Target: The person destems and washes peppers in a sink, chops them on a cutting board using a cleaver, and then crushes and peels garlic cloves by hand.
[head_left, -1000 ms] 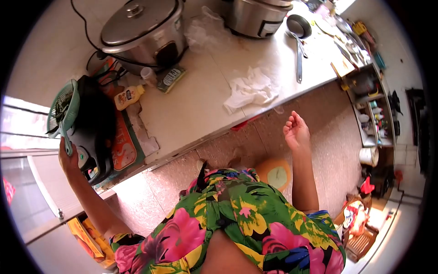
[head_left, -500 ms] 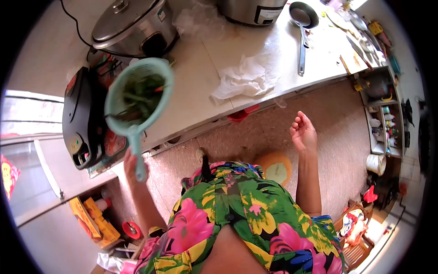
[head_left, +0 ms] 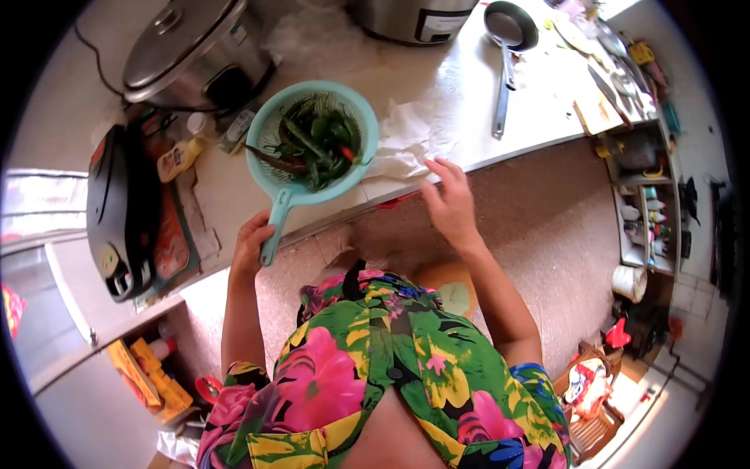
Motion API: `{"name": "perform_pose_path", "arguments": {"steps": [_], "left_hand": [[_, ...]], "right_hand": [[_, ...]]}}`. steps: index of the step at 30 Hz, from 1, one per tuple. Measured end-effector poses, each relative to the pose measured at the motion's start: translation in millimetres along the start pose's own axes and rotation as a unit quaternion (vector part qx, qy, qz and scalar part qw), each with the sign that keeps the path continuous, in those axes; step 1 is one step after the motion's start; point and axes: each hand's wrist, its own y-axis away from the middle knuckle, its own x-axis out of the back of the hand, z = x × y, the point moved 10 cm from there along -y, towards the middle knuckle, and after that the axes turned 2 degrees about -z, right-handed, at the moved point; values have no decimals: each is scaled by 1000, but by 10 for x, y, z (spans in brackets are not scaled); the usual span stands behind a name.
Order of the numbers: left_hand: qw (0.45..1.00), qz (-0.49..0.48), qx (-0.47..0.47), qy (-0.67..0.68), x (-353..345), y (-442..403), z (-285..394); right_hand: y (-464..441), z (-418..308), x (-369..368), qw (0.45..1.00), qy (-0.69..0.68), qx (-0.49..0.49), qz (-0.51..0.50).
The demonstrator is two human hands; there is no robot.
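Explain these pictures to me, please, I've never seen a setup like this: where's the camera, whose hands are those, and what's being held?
There's no machine here. A person wears one camera on their head, looking forward and down, so you see their own floral shirt and bare hands. The left hand grips the handle of a mint-green plastic colander, with what look like green peppers and a bit of red inside. The right hand is open and empty, its fingers close to a crumpled white wrapper; I can't tell whether they touch. On the counter are two metal cookers, a small dark pan, a yellow squeeze bottle and a black appliance.
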Motion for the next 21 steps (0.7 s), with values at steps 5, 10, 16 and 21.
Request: {"name": "perform_pose_path", "arguments": {"steps": [5,10,16,21], "left_hand": [[999,-19,39,21,100,-207,0],[998,-33,52,-6,77,-255,67],[995,-53,78,-16,6,-238,7],[995,4,67,-77,0,-172,168]], "right_hand": [[-396,74,-872,969,230,28,-84],[-807,773,-1462,921,337,-7,-193],[-1763,1679,-1077,908,378,-103,-150],[-1975,2213,-656,917,383,-110,-25]]}}
